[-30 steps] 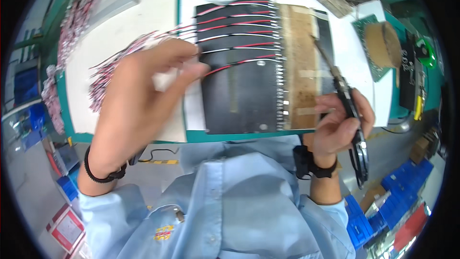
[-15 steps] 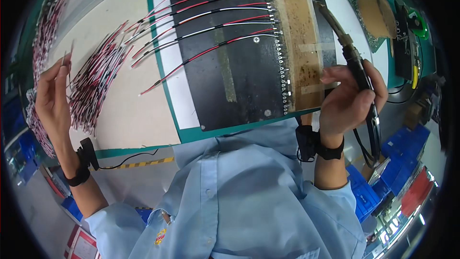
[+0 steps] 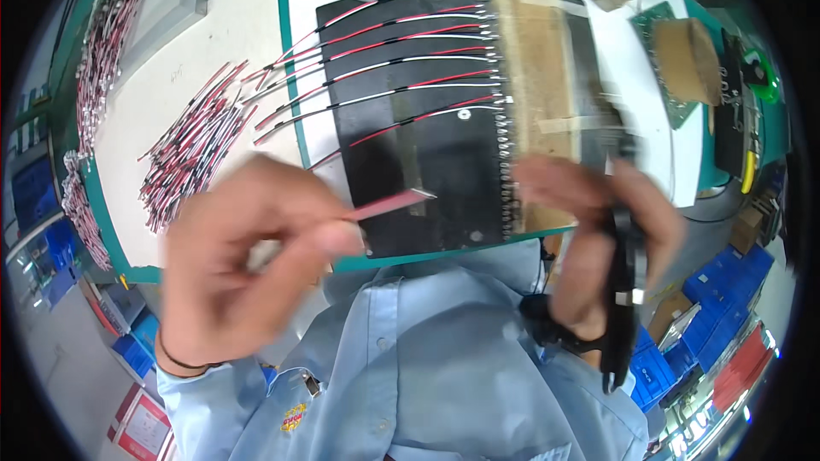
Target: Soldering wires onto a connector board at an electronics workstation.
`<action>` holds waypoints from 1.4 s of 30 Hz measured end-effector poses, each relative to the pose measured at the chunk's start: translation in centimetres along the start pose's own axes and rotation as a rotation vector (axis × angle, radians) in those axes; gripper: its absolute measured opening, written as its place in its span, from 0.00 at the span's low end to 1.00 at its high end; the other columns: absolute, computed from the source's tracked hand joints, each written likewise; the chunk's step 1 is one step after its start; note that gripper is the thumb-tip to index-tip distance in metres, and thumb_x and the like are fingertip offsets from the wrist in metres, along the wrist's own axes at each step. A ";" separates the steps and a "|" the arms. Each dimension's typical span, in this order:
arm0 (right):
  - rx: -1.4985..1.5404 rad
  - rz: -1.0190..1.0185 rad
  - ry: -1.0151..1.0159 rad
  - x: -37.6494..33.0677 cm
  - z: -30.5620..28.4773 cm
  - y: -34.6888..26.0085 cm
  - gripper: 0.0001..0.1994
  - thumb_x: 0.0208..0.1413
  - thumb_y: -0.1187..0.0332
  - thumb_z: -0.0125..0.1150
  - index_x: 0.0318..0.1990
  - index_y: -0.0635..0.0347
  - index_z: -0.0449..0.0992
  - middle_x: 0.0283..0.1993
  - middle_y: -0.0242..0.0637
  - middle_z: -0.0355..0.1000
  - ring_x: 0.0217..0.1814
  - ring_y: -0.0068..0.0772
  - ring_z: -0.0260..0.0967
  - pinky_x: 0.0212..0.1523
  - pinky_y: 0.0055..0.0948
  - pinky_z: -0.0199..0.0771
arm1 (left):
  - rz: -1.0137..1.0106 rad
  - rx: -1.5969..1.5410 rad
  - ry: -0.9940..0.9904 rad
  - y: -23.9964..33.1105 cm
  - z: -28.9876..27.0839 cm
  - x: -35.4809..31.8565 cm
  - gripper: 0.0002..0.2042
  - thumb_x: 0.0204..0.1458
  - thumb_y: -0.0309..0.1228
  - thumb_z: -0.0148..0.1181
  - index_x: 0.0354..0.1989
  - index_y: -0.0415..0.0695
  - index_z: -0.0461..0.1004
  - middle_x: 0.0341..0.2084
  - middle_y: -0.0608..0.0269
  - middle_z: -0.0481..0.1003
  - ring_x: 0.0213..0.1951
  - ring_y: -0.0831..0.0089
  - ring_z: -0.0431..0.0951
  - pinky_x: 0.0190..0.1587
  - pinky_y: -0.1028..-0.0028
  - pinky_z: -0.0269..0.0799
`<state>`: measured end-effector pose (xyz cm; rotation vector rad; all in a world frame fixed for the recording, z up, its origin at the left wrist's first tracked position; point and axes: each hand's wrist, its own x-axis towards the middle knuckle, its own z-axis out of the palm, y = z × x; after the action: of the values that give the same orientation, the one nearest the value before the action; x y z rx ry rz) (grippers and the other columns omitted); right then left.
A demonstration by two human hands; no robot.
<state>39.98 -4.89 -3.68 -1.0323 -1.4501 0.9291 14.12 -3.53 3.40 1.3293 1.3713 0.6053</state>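
My left hand (image 3: 248, 256) is in front of the black board (image 3: 401, 162), pinching a short red wire (image 3: 393, 203) between thumb and fingers. The wire's bare end points right, over the board's near part. To the right, my right hand (image 3: 589, 230) is wrapped round the black handle of a soldering iron (image 3: 628, 265); both are blurred by motion. Small metal terminals (image 3: 504, 158) line the board's right side. Several red, white and black wire pairs (image 3: 410, 85) lie across the board, their right ends at the upper terminals.
A pile of loose wires (image 3: 192, 154) lies on the cream sheet (image 3: 256, 8) at left, with more bundles (image 3: 111, 43) past it. Brown taped cardboard (image 3: 538, 60) flanks the terminals. A tape roll (image 3: 688, 60) stands back right, and blue bins (image 3: 722, 290) lie below the table.
My left hand has swung right from beside the wire pile to the board, carrying the wire. My right hand has moved slightly left with the iron. The whole view has shifted a little.
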 end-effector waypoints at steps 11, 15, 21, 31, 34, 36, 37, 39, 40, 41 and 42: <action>0.200 0.077 -0.047 -1.3 0.7 -2.1 0.23 0.51 0.85 0.65 0.54 0.67 0.64 0.36 0.44 0.76 0.37 0.26 0.77 0.37 0.24 0.78 | -0.044 -0.296 -0.345 0.7 5.0 0.4 0.03 0.60 0.20 0.55 0.40 0.35 0.71 0.30 0.65 0.76 0.34 0.84 0.75 0.36 0.82 0.70; 0.273 0.128 0.021 -1.8 1.0 -2.3 0.23 0.51 0.86 0.63 0.53 0.67 0.63 0.36 0.44 0.76 0.37 0.26 0.77 0.38 0.24 0.78 | 0.020 -0.357 -0.291 0.3 5.9 0.3 0.03 0.62 0.22 0.54 0.41 0.36 0.70 0.30 0.62 0.78 0.30 0.85 0.73 0.33 0.83 0.68; 0.129 0.019 -0.069 -1.8 0.5 -2.1 0.24 0.52 0.85 0.64 0.54 0.66 0.61 0.35 0.48 0.77 0.36 0.33 0.79 0.37 0.26 0.79 | -0.099 -0.420 -0.227 0.3 6.3 0.2 0.05 0.63 0.26 0.52 0.40 0.37 0.70 0.30 0.58 0.80 0.25 0.86 0.70 0.27 0.82 0.65; 0.031 0.030 -0.192 -1.4 0.0 -2.7 0.26 0.52 0.84 0.65 0.54 0.61 0.58 0.37 0.50 0.78 0.40 0.32 0.79 0.34 0.19 0.75 | -0.141 -0.613 -0.356 0.0 5.3 0.2 0.06 0.64 0.28 0.52 0.39 0.38 0.68 0.30 0.52 0.81 0.22 0.86 0.70 0.26 0.83 0.64; 0.023 -0.081 -0.251 -1.1 0.0 -2.4 0.26 0.52 0.85 0.65 0.54 0.59 0.58 0.38 0.50 0.78 0.41 0.32 0.79 0.34 0.20 0.75 | -0.126 -0.557 -0.371 0.2 5.1 -0.4 0.06 0.64 0.28 0.52 0.39 0.37 0.69 0.29 0.53 0.81 0.22 0.86 0.69 0.26 0.83 0.64; -0.044 -0.110 -0.264 -1.1 -0.1 -2.5 0.26 0.52 0.85 0.64 0.54 0.59 0.58 0.38 0.51 0.77 0.41 0.34 0.79 0.37 0.23 0.77 | -0.118 -0.503 -0.361 0.3 5.0 -0.7 0.06 0.64 0.28 0.52 0.39 0.37 0.69 0.29 0.54 0.81 0.22 0.86 0.69 0.26 0.83 0.64; -0.027 -0.101 -0.271 -1.1 -0.1 -2.6 0.26 0.52 0.86 0.64 0.54 0.59 0.58 0.38 0.51 0.77 0.41 0.34 0.79 0.38 0.25 0.78 | -0.121 -0.481 -0.344 0.3 5.0 -0.8 0.07 0.64 0.28 0.52 0.39 0.37 0.70 0.28 0.55 0.81 0.22 0.86 0.69 0.26 0.84 0.64; -0.005 -0.115 -0.267 -1.3 0.0 -2.6 0.25 0.52 0.86 0.63 0.53 0.59 0.58 0.39 0.51 0.77 0.41 0.36 0.79 0.40 0.28 0.79 | -0.102 -0.443 -0.288 0.3 5.2 -1.0 0.06 0.64 0.28 0.52 0.39 0.37 0.70 0.28 0.57 0.80 0.22 0.87 0.68 0.26 0.84 0.64; -0.009 -0.121 -0.254 -1.4 0.1 -2.6 0.25 0.52 0.86 0.63 0.53 0.60 0.58 0.39 0.51 0.76 0.40 0.36 0.79 0.41 0.28 0.79 | -0.087 -0.429 -0.251 0.3 5.5 -1.2 0.06 0.64 0.28 0.53 0.40 0.36 0.70 0.28 0.58 0.80 0.22 0.87 0.68 0.26 0.84 0.64; -0.026 -0.122 -0.252 -1.6 0.1 -2.6 0.25 0.52 0.86 0.62 0.53 0.60 0.58 0.39 0.50 0.76 0.40 0.35 0.79 0.41 0.28 0.79 | -0.072 -0.415 -0.215 0.3 5.7 -1.3 0.06 0.64 0.27 0.53 0.40 0.36 0.70 0.28 0.59 0.79 0.22 0.87 0.68 0.26 0.84 0.64; -0.051 -0.113 -0.250 -1.7 0.1 -2.6 0.25 0.52 0.87 0.62 0.53 0.61 0.58 0.39 0.50 0.76 0.39 0.35 0.79 0.41 0.29 0.79 | -0.032 -0.378 -0.186 0.3 5.9 -1.4 0.06 0.64 0.27 0.53 0.40 0.36 0.70 0.28 0.60 0.79 0.23 0.87 0.68 0.26 0.84 0.64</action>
<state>39.65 -7.36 -1.75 -0.8837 -1.7294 0.9689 19.34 -6.57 2.44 1.0284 1.0636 0.6639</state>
